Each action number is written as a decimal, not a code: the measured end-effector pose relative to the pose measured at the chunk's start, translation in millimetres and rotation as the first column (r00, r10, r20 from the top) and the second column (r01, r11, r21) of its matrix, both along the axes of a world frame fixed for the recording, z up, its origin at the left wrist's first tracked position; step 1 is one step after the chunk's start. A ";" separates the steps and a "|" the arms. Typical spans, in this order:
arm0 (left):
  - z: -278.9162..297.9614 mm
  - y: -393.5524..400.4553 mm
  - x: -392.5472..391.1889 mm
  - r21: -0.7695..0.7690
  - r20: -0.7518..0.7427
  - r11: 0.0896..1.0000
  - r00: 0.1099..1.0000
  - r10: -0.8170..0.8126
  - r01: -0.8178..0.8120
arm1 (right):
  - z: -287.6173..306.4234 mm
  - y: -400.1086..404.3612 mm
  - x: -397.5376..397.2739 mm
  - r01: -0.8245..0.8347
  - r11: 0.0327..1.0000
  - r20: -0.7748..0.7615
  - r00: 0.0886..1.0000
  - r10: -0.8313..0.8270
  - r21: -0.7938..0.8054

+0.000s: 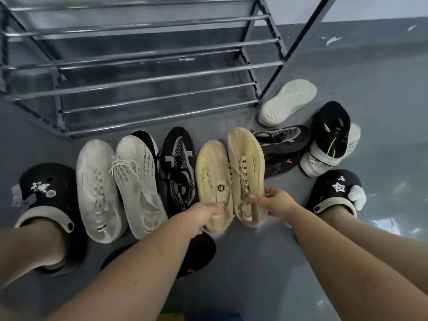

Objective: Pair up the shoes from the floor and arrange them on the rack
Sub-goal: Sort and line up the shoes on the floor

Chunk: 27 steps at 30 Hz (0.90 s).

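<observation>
Left hand point(201, 214): gripping the heel end of the left beige shoe point(212, 179), fingers curling round its collar.
Right hand point(275, 202): pinching the heel end of the right beige shoe point(246, 167), thumb on top, fingers wrapping under the rim.
Beige pair: lying side by side and touching, toes pointing away from both grips toward the rack point(148, 72).
Just left of the left grip: sitting there, a black patterned sneaker point(178, 167), touching the left beige shoe.
Further left of the left grip: lying together as a pair, two off-white knit shoes point(96, 188) point(139, 181) (a black shoe with a white sole point(148, 140) peeking out behind them).
Beyond the right grip: lying on its side, a dark sneaker point(281, 147); past it, resting on a white shoe, a black sneaker with green lines point(332, 133).
Beyond those, near the rack's leg: lying sole up, a white shoe point(288, 101).
Under the left forearm: showing partly, a black shoe point(201, 253).
Outside both grips: standing on the grey floor point(382, 93), the person's black clogs point(44, 195) point(335, 193).
</observation>
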<state>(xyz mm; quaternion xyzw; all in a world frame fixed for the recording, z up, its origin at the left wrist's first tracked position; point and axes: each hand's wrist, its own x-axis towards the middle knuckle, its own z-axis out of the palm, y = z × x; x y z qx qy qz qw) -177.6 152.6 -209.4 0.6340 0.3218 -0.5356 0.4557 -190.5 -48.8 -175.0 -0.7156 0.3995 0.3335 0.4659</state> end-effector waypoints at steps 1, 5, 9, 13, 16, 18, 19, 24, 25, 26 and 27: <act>0.5 -5.6 -1.6 0.032 0.000 0.997 0.998 0.068 -0.068 | -1.3 -0.2 0.7 -0.001 1.000 0.004 1.000 0.001 -0.012; 0.4 -27.1 -13.9 0.178 0.072 0.936 0.953 0.294 -0.302 | -7.2 -6.6 -1.5 0.023 0.999 0.007 1.000 -0.023 -0.031; 1.0 -36.4 -19.0 0.155 0.096 0.876 0.890 0.446 -0.456 | -11.8 -10.1 -5.0 0.070 0.997 0.035 0.997 -0.069 -0.033; -0.3 -30.1 -21.5 0.165 0.141 0.923 0.934 0.327 -0.348 | -5.5 -11.4 -3.1 0.081 0.997 0.046 0.996 -0.081 -0.008; 6.8 -22.1 -18.9 0.139 0.216 0.976 0.967 0.136 -0.168 | 4.9 -11.8 0.6 0.062 0.998 0.054 0.997 -0.061 -0.015; 16.3 -14.7 -13.5 0.105 0.247 0.987 0.964 0.096 -0.125 | 14.3 -8.5 3.0 0.059 0.998 0.065 0.996 -0.059 -0.005; 20.8 -9.5 -11.2 0.085 0.265 0.990 0.960 0.090 -0.116 | 20.6 -5.6 4.0 0.066 0.998 0.075 0.995 -0.066 0.004; 39.2 15.9 -13.5 -0.078 0.329 0.977 0.920 0.213 -0.198 | 47.2 6.6 6.2 0.048 0.999 0.155 0.987 -0.045 -0.021; 43.7 20.3 -15.1 -0.093 0.352 0.975 0.909 0.222 -0.202 | 52.9 8.2 5.7 0.051 0.999 0.166 0.985 -0.047 -0.020; 48.3 24.5 -16.0 -0.112 0.366 0.971 0.900 0.237 -0.210 | 57.8 9.1 5.2 0.056 0.998 0.176 0.983 -0.053 -0.013; 54.1 28.6 -16.2 -0.140 0.374 0.965 0.890 0.259 -0.221 | 64.0 10.8 4.8 0.062 0.998 0.192 0.980 -0.060 -0.004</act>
